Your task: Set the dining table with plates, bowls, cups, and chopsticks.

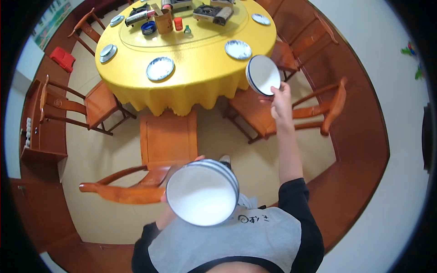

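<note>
My left hand (167, 212) supports a stack of white bowls with blue rims (203, 196) close to my chest, and most of the hand is hidden behind it. Stretched forward to the right, my right hand (282, 101) grips a white bowl with a blue rim (264, 75) by its near edge, tilted so that its inside faces me. This bowl is held in front of the table's right edge, near a blue-and-white plate (238, 49). Another patterned plate (160, 68) lies on the yellow tablecloth (198, 73) to the left.
On the glass turntable (184, 42) stand portable gas stoves (213, 13), a brown container (164, 22), a blue ashtray (149, 28) and a red container (178, 24). Bowls on plates (108, 52) sit at left. Wooden chairs (169, 136) surround the table, one directly before me.
</note>
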{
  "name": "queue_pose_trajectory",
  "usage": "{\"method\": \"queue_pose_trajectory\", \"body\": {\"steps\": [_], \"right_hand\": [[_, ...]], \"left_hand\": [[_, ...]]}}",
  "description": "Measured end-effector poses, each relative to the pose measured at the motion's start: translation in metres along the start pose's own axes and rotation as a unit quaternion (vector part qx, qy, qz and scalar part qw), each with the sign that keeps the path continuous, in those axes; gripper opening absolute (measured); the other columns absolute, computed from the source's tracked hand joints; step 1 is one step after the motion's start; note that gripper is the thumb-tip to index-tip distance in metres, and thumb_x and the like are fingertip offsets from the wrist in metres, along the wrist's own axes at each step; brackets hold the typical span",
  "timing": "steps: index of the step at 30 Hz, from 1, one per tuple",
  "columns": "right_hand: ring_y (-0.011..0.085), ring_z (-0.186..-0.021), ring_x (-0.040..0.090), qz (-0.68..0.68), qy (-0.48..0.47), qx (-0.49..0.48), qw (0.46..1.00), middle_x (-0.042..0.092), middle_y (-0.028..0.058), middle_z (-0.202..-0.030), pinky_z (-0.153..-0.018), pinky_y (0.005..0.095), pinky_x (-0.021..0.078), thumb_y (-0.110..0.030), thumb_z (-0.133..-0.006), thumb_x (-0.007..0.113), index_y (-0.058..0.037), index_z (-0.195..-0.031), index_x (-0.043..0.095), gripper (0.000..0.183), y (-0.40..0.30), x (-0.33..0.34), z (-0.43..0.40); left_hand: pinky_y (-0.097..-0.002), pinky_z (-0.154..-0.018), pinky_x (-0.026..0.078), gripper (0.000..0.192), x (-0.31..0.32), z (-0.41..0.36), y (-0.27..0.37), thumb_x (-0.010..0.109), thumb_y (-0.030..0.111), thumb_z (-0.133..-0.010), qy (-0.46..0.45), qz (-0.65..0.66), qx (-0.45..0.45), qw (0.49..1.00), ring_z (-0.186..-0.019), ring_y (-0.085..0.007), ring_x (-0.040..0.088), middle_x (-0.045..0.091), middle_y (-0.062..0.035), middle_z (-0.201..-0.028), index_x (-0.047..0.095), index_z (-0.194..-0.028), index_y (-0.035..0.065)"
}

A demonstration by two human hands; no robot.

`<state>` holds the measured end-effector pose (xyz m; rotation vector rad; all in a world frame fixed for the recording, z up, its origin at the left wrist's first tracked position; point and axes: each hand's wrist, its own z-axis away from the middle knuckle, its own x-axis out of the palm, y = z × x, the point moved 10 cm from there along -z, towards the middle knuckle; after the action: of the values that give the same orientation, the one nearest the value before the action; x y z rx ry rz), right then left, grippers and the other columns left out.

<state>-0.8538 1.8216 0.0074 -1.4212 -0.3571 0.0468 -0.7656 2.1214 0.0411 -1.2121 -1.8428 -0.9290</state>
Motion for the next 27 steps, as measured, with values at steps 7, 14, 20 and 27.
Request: {"method": "queue_pose_trajectory", "body": {"steps": [7, 14, 20, 27], "right_hand": [[0.032, -0.057, 0.059, 0.013, 0.051, 0.092, 0.994, 0.047, 0.0261, -0.091, -0.044, 0.0355, 0.0521, 0.004, -0.078, 0.033, -0.0018, -0.108, 0.022, 0.033, 0.109, 0.011, -0.22], [0.0302, -0.05, 0.058, 0.093, 0.097, 0.114, 0.984, 0.048, 0.0256, -0.093, -0.037, 0.03, 0.0513, 0.008, -0.074, 0.031, -0.0024, -0.107, 0.028, 0.035, 0.17, 0.016, -0.356], [0.0289, -0.049, 0.058, 0.147, 0.115, 0.131, 0.974, 0.048, 0.022, -0.103, -0.035, 0.0295, 0.0492, 0.005, -0.078, 0.034, -0.0044, -0.111, 0.037, 0.034, 0.208, 0.015, -0.409], [0.0284, -0.047, 0.057, 0.146, 0.048, 0.131, 0.979, 0.045, 0.0231, -0.107, -0.035, 0.0301, 0.0492, 0.002, -0.08, 0.037, -0.0032, -0.115, 0.033, 0.036, 0.219, 0.026, -0.422]], "left_hand": [[-0.0526, -0.095, 0.028, 0.1, -0.036, -0.057, -0.002, 0.07, 0.052, -0.056, 0.161, -0.016, 0.199, 0.967, -0.12, -0.0393, 0.024, 0.029, -0.0236, -0.126, 0.02, -0.13, 0.0074], [-0.0559, -0.095, 0.025, 0.094, -0.091, -0.089, 0.005, 0.065, 0.056, -0.06, 0.331, -0.113, 0.285, 0.892, -0.119, -0.0384, 0.025, 0.026, -0.0203, -0.129, 0.019, -0.131, 0.0152], [-0.0672, -0.08, 0.033, 0.088, -0.12, -0.191, 0.007, 0.074, 0.046, -0.054, 0.241, -0.148, 0.112, 0.953, -0.117, -0.0456, 0.022, 0.014, -0.0162, -0.134, 0.027, -0.128, 0.0294], [-0.0682, -0.068, 0.039, 0.094, -0.167, -0.234, 0.012, 0.075, 0.046, -0.051, 0.342, -0.047, 0.238, 0.908, -0.112, -0.0509, 0.024, 0.016, -0.0149, -0.133, 0.025, -0.128, 0.0294]]}}
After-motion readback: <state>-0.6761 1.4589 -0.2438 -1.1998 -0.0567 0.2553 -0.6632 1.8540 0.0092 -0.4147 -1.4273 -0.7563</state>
